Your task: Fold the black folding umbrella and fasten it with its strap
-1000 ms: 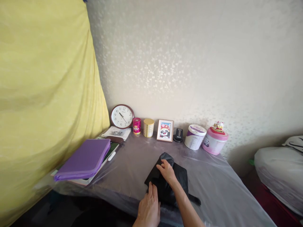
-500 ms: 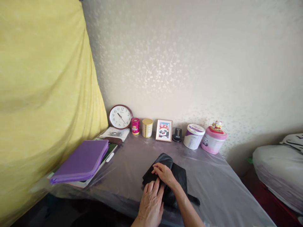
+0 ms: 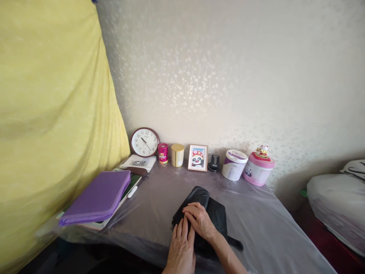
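Observation:
A piece of thin, slightly shiny black fabric [image 3: 218, 214], folded over on itself, lies near the front of the table; its exact kind I cannot make out. A narrow dark strap [image 3: 236, 243] sticks out at its lower right. My left hand [image 3: 181, 243] rests flat on the near left part of the fabric, fingers stretched forward. Lying across the fabric's middle, my right hand [image 3: 200, 220] has its fingers slightly bent and pointing left, their tips touching or nearly touching my left fingertips. Both hands cover part of the folds.
Along the wall stand a clock [image 3: 145, 142], a pink can [image 3: 163, 153], a yellow-lidded can [image 3: 177, 156], a panda picture frame [image 3: 197, 158], a black stand [image 3: 213, 163] and two tubs [image 3: 234, 166]. At left lie a purple folder [image 3: 97, 196] and a white pen-like object [image 3: 132, 191].
My right hand has shifted slightly down, and its fingers have settled flatter over the fabric near my left fingertips. The fabric looks nearly the same; the camera view has moved a little.

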`<state>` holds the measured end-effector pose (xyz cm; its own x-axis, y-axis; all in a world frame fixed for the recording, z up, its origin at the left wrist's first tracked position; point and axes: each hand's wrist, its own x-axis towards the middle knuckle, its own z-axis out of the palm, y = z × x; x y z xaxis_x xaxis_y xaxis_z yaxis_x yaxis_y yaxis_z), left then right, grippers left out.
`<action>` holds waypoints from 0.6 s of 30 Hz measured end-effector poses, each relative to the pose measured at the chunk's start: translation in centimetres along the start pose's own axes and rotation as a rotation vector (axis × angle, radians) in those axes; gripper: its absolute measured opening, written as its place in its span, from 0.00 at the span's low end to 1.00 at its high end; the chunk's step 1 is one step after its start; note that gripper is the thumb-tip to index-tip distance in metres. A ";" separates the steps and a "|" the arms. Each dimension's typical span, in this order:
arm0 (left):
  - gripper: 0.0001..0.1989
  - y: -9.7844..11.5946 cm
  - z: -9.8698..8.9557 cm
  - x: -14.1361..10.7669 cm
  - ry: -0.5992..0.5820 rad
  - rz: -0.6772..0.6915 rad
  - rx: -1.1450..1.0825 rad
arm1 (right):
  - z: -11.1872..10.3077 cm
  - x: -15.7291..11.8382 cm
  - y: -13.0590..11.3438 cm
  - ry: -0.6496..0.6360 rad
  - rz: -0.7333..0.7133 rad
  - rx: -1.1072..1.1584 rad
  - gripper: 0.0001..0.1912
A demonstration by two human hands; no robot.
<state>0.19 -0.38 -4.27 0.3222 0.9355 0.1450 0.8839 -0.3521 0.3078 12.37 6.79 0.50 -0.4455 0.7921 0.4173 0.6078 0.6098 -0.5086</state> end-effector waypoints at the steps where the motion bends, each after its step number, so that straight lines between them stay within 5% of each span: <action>1: 0.40 0.0 0.2 0.0 0.005 0.000 0.007 | 0.1 0.1 0.5 0.007 -0.040 -0.004 0.14; 10: 0.45 -0.5 0.7 0.2 -0.037 -0.018 0.000 | 0.2 2.7 4.4 -0.033 -0.090 -0.148 0.14; 18: 0.47 1.1 -2.3 0.4 -0.235 -0.163 -0.041 | -0.8 5.5 7.2 -0.118 0.092 -0.300 0.17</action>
<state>0.48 -0.44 -1.68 0.2509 0.9593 -0.1299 0.9175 -0.1929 0.3479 14.80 15.48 -0.26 -0.4423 0.8519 0.2805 0.8075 0.5144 -0.2886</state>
